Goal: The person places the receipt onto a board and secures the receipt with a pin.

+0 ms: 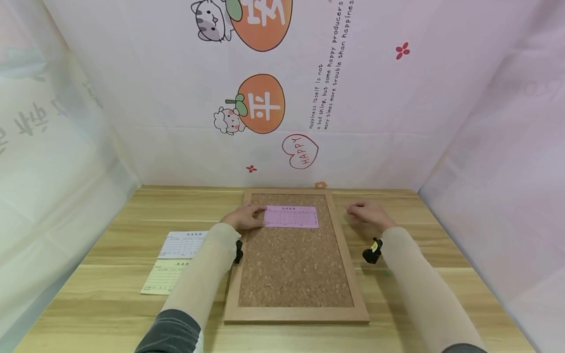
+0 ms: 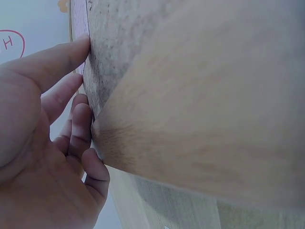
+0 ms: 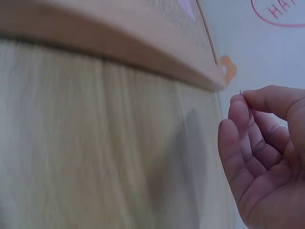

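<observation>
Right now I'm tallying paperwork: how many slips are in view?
3. The pink slip lies on the board; the white slip and the yellow slip lie on the table to its left, both partly hidden by the left sleeve. More could lie hidden beneath.

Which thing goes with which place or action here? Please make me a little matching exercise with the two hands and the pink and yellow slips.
1. Pink slip
2. Yellow slip
3. Left hand
4. Right hand

A. Pinches a tiny thing
B. Lies on the table
C. Touches a slip's left edge
D. Lies on the corkboard

Pairs: 1-D, 2-B, 3-C, 4-A.
</observation>
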Motion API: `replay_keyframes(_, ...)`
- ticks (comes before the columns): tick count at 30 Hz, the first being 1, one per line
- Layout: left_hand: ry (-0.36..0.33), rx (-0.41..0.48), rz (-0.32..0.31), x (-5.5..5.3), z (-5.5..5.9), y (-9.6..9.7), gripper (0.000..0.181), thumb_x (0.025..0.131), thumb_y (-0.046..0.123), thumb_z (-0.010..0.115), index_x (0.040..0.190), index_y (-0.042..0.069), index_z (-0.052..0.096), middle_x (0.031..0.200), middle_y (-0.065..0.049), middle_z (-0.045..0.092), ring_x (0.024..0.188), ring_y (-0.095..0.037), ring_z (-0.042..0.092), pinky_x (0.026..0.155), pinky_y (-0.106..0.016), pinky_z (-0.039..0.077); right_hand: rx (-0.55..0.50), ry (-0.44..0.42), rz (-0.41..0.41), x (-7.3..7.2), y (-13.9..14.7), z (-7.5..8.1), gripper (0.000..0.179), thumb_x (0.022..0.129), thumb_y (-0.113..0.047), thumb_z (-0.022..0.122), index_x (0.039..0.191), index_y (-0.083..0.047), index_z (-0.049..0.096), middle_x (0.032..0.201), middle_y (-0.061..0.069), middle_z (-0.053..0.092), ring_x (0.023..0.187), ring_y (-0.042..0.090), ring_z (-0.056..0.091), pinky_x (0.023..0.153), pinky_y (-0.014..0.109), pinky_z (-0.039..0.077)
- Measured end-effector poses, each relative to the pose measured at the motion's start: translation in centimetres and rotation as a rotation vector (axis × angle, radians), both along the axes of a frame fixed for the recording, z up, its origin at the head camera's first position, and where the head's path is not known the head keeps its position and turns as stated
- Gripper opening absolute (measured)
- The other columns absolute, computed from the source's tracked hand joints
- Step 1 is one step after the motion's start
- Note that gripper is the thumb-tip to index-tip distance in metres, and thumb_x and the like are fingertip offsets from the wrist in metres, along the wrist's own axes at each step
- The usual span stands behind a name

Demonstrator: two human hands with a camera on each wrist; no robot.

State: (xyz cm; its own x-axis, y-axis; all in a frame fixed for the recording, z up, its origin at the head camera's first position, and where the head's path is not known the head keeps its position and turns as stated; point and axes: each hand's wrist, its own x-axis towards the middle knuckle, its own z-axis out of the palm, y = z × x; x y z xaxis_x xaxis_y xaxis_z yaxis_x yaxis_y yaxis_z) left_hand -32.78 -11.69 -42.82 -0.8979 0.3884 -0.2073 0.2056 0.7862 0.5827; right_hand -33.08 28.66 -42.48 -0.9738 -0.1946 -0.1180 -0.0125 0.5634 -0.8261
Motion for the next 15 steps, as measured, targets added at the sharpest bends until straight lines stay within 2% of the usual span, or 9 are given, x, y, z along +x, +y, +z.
replay_keyframes(9,-0.004,-0.008,0.001,-0.1,-0.1,0.0,0.060,0.099,0.026,0.064,0.153,0.012,0.042,0.140,-0.015,0.040,0.114,-0.027,0.040,0.096,-0.044,0.037,-0.049,-0.029,0.014,-1.3,-3.3,0.5,0.044,0.103,-0.021,0.056,0.132,0.012,0.055,0.123,0.026,0.062,0.108,0.032,0.063,0.093,0.044,0.052)
replay_keyframes(15,-0.004,-0.004,0.002,-0.1,-0.1,0.1,0.060,0.100,0.026,0.063,0.153,0.011,0.041,0.142,-0.016,0.039,0.119,-0.029,0.040,0.099,-0.046,0.036,-0.070,-0.053,0.000,-1.9,-5.2,0.4,0.041,0.103,-0.019,0.056,0.131,0.012,0.057,0.120,0.025,0.064,0.101,0.023,0.064,0.089,0.036,0.054)
